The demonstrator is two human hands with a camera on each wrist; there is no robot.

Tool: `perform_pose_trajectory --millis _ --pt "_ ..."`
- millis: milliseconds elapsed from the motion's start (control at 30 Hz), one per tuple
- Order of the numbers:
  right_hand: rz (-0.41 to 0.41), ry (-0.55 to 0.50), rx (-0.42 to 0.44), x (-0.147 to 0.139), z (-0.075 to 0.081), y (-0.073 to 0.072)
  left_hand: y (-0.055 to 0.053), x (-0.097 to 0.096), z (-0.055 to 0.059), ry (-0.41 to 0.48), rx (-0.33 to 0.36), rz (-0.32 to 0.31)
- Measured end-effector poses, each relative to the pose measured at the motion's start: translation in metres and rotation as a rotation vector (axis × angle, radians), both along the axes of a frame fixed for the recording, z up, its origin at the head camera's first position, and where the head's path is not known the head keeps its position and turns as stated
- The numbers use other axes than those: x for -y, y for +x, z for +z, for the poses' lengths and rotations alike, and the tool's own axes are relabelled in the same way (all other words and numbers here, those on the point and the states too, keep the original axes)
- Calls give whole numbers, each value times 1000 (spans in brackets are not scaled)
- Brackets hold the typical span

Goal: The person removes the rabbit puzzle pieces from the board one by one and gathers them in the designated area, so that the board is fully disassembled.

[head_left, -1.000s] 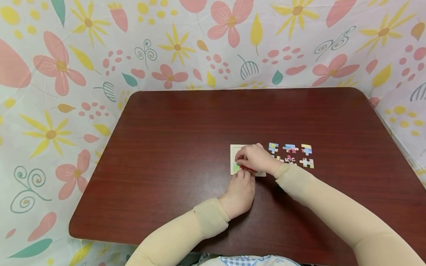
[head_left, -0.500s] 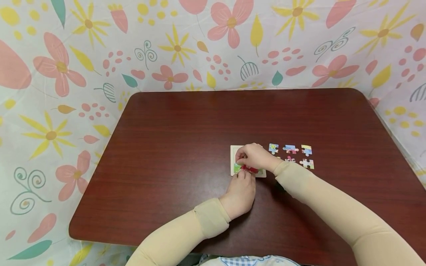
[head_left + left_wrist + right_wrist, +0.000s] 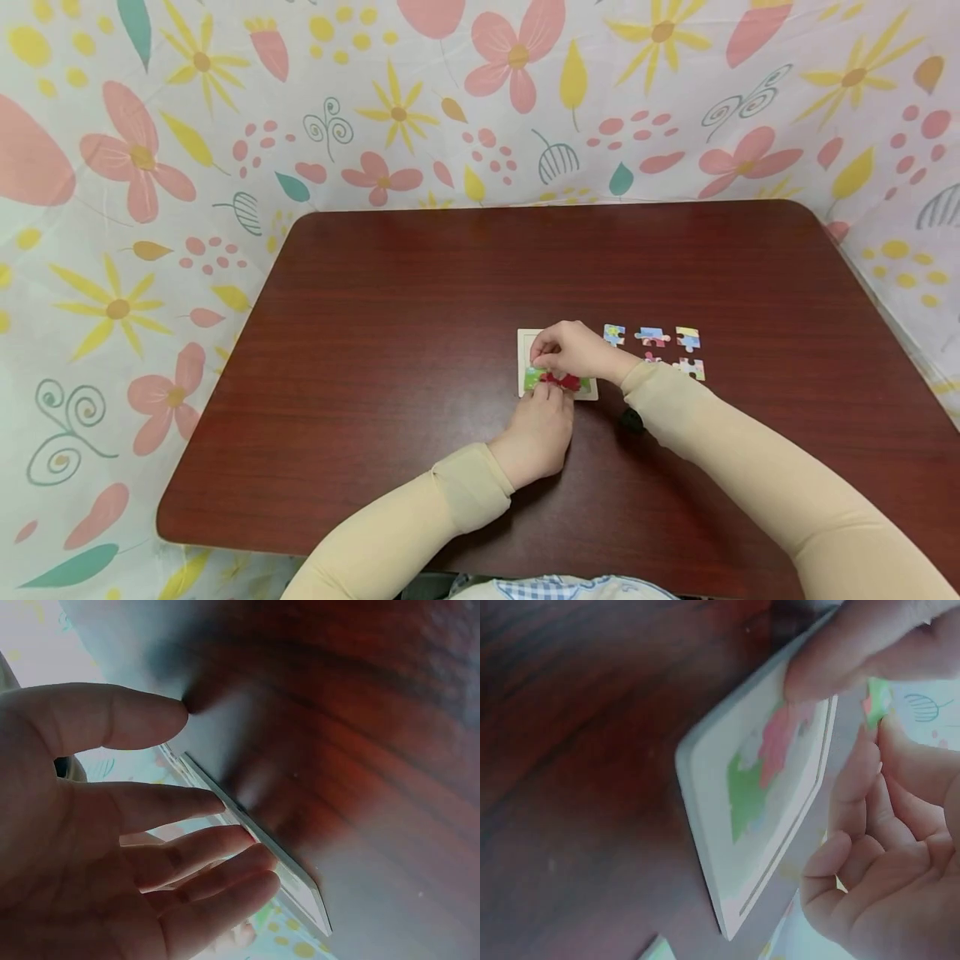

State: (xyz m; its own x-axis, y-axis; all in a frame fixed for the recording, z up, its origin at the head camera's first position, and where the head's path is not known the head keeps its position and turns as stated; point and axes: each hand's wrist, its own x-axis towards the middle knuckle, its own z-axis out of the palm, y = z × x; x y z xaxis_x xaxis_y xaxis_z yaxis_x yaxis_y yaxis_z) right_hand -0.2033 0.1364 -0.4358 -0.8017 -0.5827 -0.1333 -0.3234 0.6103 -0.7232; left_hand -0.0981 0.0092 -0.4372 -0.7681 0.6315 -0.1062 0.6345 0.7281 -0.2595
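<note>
A small pale-rimmed puzzle board (image 3: 522,362) lies on the table, with green and red joined pieces (image 3: 564,382) along its near side. My right hand (image 3: 576,350) is over the board. In the right wrist view, its thumb and index finger pinch a small green and pink puzzle piece (image 3: 877,702), held apart from the board. My left hand (image 3: 534,433) rests its fingertips on the board's near edge. In the left wrist view, its fingers (image 3: 217,862) are nearly straight against the board's rim (image 3: 319,919), and the thumb stands apart.
Several loose puzzle pieces (image 3: 652,337) lie in two rows right of the board, partly hidden by my right hand and wrist. A small black object (image 3: 632,420) shows beside my right cuff. The brown table (image 3: 375,317) meets a flower-print cloth (image 3: 397,167) behind.
My right hand has shifted slightly left and away from the near side, showing more of the green and red pieces. My left hand has stayed almost still.
</note>
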Motion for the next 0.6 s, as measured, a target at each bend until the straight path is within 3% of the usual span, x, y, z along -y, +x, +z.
perform_pose_trajectory --millis 267,600 --pt "-6 21 -15 -14 7 -1 -2 -2 -2 -25 22 26" --pt "-93 55 -17 -39 7 0 0 -3 -3 -12 26 38"
